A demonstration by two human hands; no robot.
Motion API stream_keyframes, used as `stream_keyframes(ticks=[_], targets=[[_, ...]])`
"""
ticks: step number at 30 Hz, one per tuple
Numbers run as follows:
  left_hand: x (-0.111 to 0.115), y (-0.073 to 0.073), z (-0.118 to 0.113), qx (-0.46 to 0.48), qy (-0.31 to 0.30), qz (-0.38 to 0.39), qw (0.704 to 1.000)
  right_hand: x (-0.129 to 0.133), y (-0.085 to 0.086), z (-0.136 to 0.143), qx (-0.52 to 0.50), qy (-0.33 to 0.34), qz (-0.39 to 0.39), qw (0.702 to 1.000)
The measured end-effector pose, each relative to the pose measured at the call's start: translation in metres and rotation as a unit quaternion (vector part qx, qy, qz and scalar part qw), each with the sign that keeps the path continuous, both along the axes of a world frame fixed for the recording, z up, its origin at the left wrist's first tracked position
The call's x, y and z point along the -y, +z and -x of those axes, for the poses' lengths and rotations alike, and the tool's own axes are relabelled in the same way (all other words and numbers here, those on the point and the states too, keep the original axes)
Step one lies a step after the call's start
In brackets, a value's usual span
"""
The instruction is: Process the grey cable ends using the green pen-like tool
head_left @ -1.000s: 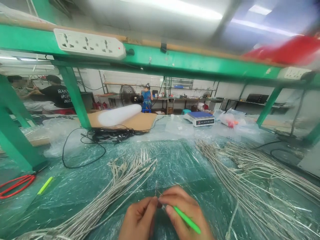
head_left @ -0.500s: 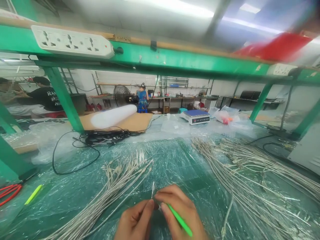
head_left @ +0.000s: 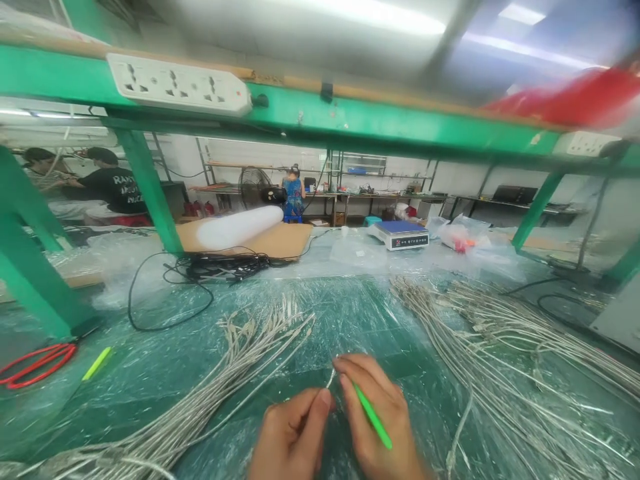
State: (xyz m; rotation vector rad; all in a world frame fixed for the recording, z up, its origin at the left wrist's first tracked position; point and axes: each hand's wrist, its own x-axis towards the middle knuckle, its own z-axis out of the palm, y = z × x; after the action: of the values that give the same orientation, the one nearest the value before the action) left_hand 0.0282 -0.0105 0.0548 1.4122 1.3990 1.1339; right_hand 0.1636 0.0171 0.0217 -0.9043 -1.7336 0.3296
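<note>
Thin grey wire (head_left: 330,379) stuck up between the two hands, low on the bench (head_left: 350,320) and in front of the blue scale (head_left: 403,235). Left hand (head_left: 295,433) had its fingers (head_left: 320,403) pinched together on the wire. Right hand (head_left: 383,417) had its fingers closed on a green pen (head_left: 373,417), with one fingertip touching the wire's end. One bunch of grey cables (head_left: 225,380) lay left of the hands. A bigger pile of cables (head_left: 500,353) lay right of them. Red scissors (head_left: 35,363) lay far left.
</note>
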Motion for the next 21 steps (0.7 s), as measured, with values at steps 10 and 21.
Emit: stream_keyframes(ticks=[10, 21], targets=[[-0.013, -0.017, 0.014, 0.111, -0.025, 0.026, 0.993, 0.003, 0.003, 0.003, -0.017, 0.113, -0.019, 0.993], [-0.009, -0.008, 0.016, 0.235, 0.054, 0.076, 0.967, 0.004, -0.013, 0.01, 0.004, 0.048, -0.052, 0.997]])
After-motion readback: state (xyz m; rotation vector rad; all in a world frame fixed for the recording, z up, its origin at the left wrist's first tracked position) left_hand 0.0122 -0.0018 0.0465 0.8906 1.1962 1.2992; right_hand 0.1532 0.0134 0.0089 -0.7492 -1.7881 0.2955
